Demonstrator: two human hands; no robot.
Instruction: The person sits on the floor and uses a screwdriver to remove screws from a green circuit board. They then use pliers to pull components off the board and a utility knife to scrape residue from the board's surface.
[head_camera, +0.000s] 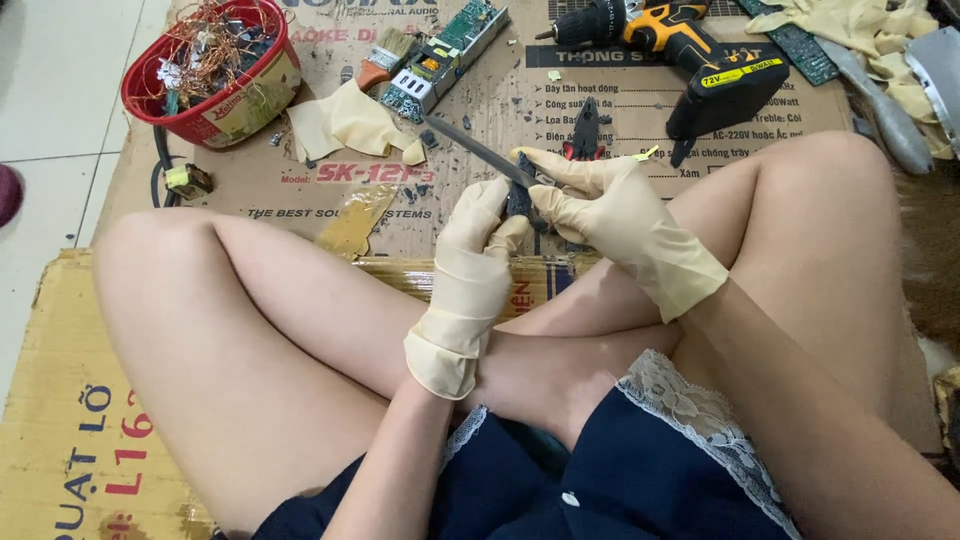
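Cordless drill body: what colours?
Yellow and black, seen in the head view: the cordless drill lies on the cardboard beyond both gloved hands.

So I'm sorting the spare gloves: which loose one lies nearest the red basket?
The flat cream glove beside the paintbrush; the other gloves are heaped top right.

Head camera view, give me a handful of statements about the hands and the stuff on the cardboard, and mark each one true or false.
1. Both hands wear pale rubber gloves. True.
2. The left hand and right hand both hold a small dark part. True.
3. The red basket holds only folded cloths. False: it holds tangled copper wire and scrap.
4. The cordless drill lies on the person's lap. False: it lies on the cardboard ahead.
5. A paintbrush lies beside a circuit board. True.
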